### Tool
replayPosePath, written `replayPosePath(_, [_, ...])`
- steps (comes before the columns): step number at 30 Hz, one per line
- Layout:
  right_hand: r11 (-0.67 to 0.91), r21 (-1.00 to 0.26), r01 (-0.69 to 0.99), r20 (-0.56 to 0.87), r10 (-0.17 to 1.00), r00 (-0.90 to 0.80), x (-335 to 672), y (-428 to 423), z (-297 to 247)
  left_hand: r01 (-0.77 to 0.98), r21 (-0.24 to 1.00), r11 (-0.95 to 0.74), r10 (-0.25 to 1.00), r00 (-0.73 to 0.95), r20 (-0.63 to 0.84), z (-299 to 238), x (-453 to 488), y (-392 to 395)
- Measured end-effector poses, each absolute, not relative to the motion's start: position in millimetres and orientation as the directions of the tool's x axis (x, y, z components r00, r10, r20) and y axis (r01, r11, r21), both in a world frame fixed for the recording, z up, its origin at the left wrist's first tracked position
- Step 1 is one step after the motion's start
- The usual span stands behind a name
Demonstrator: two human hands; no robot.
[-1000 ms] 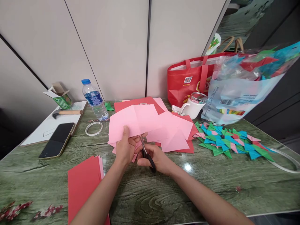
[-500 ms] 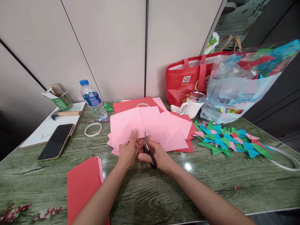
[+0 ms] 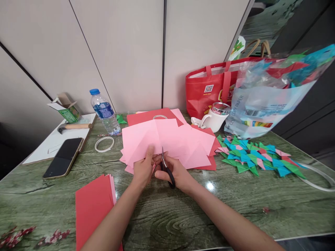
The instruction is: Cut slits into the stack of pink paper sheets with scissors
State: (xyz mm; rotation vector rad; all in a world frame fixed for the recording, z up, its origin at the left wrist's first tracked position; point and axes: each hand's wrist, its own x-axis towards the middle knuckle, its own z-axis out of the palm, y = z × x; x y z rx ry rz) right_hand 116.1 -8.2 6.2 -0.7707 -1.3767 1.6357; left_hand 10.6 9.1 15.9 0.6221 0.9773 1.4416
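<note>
My left hand (image 3: 143, 169) pinches the lower edge of a pink sheet of paper (image 3: 142, 136), thumb on top. A crease runs down the middle of that sheet. In my right hand (image 3: 175, 171) is a pair of scissors (image 3: 169, 174) with black handles, its blades pointing away from me at the sheet's lower edge near the crease. The blades look nearly closed. Beneath and to the right lie more pink sheets (image 3: 199, 157) and red sheets (image 3: 211, 164). The fingers of both hands nearly meet under the paper and are partly hidden.
A red paper stack (image 3: 91, 209) lies near my left forearm. Further left are a phone (image 3: 62, 158), a tape roll (image 3: 104, 144), a water bottle (image 3: 106, 115) and a hammer (image 3: 75, 127). To the right are a white mug (image 3: 213, 120), folded paper pieces (image 3: 256, 155) and a plastic bag (image 3: 261, 108).
Both hands have stayed at nearly the same place. The scissor blades have shifted very slightly against the pink sheet's edge, and the sheet's left side has moved a touch left.
</note>
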Motion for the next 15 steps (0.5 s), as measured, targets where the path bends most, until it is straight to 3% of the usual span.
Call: replayPosePath(15, [-0.070, -0.979, -0.189, 0.023, 0.891, -0.452, 116.2, -8.2, 5.8, -0.564, 0.825, 0.028, 0.985, -0.123, -0.118, 14.7, 11.7, 9.5])
